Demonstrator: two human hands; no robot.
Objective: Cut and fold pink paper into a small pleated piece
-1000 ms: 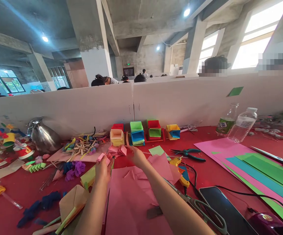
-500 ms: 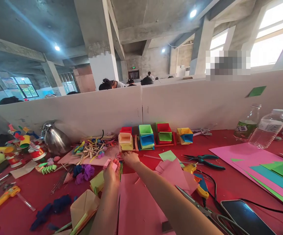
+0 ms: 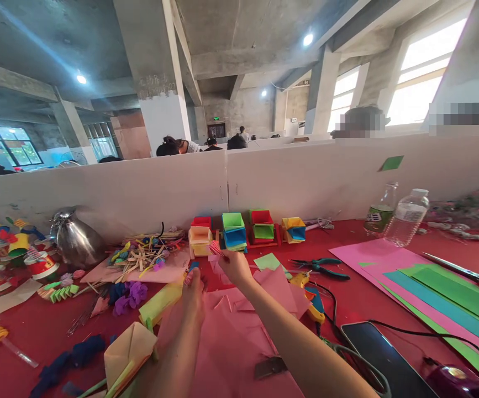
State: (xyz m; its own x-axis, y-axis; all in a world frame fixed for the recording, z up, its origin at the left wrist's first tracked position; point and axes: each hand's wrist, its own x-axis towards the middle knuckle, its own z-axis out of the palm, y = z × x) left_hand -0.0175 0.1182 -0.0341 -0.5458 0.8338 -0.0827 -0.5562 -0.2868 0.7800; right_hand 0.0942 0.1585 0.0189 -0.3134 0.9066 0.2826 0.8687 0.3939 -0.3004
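pink folded paper (image 3: 215, 249) pinched in right hand (image 3: 236, 268), more in left hand (image 3: 193, 293).

On your red bench (image 3: 363, 293), a steel jug (image 3: 77, 243) stands far left, with purple flower shapes (image 3: 130, 298) nearer you; a glass bottle (image 3: 377, 218) and a plastic bottle (image 3: 405, 222) stand side by side far right. Also on your right, teal-handled pliers (image 3: 317, 266) lie beyond a dark-screened phone (image 3: 382, 359). Facing you is a white partition (image 3: 301, 185), with a green square (image 3: 391, 163) above the bottles.
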